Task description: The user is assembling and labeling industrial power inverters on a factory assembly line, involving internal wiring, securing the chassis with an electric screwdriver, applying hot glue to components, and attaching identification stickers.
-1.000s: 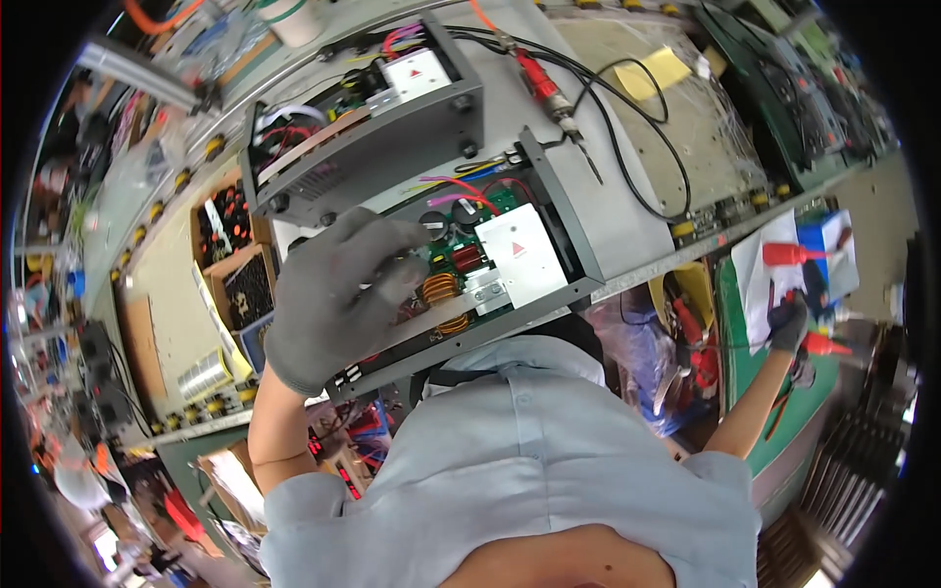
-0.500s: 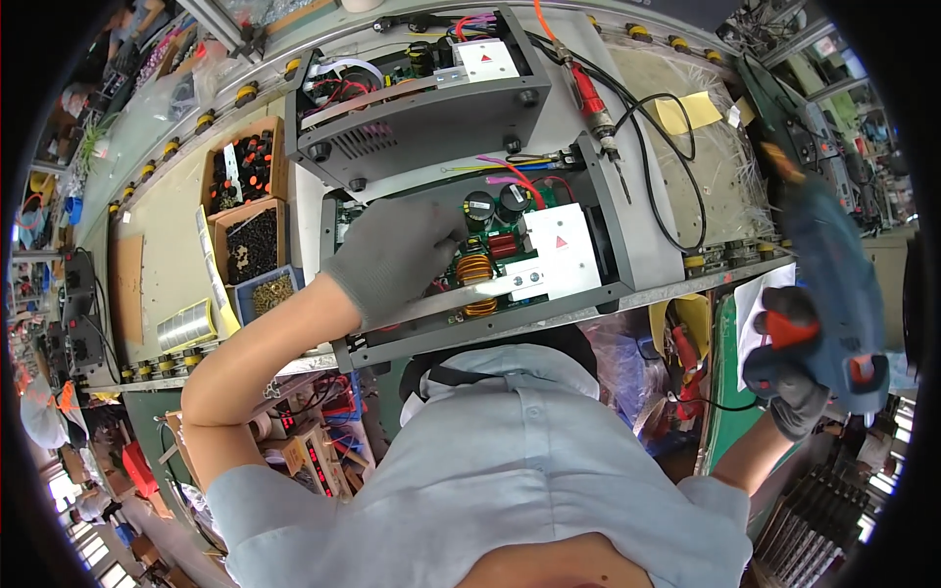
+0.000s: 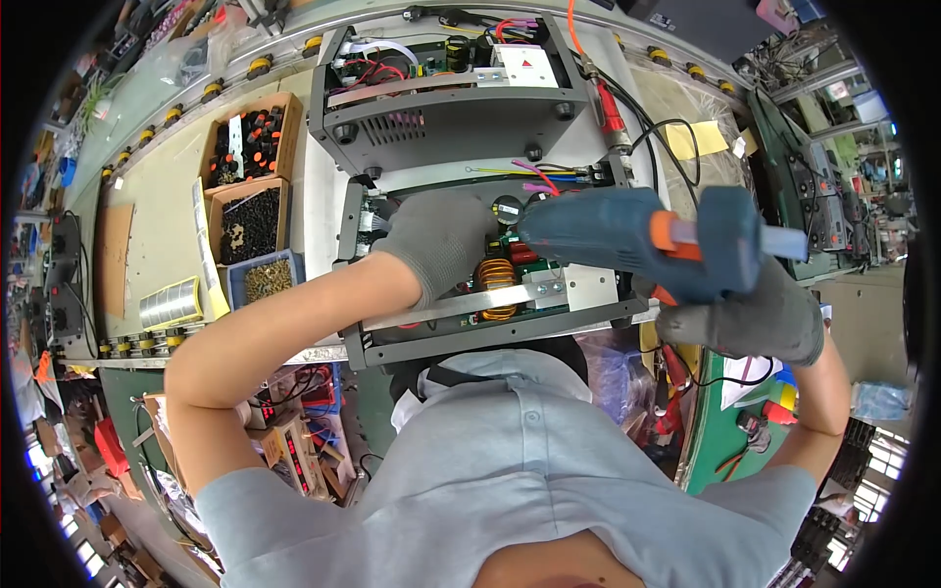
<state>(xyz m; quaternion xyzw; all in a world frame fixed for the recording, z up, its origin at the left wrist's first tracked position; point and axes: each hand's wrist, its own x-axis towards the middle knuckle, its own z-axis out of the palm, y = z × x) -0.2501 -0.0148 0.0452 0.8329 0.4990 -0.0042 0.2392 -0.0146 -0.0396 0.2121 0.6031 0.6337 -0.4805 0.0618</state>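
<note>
In my right hand (image 3: 750, 318), gloved in grey, is a blue hot glue gun (image 3: 598, 230) with an orange part and a translucent glue stick (image 3: 784, 243) poking out of its back. Its front end points left over the open grey metal chassis (image 3: 470, 338) before me. My left hand (image 3: 441, 235), also gloved, is over the green circuit board inside, fingers curled downward; what they grip, if anything, is hidden. Beside them are a capacitor (image 3: 507, 209) and a copper-wound coil (image 3: 496, 284). A metal strip (image 3: 461, 302) crosses the chassis. The glue gun partly covers a white plate (image 3: 591, 286).
A second open chassis (image 3: 441, 132) stands behind. To the left are boxes of black-and-orange parts (image 3: 257, 137), black screws (image 3: 253, 227) and brass-coloured pieces (image 3: 268, 279), with a solder spool (image 3: 170, 304). A red power screwdriver (image 3: 612, 116) and black cables lie at the right.
My right hand has brought the glue gun from the far right, leftward over the chassis. My left hand remains over the circuit board. The whole view has shifted slightly.
</note>
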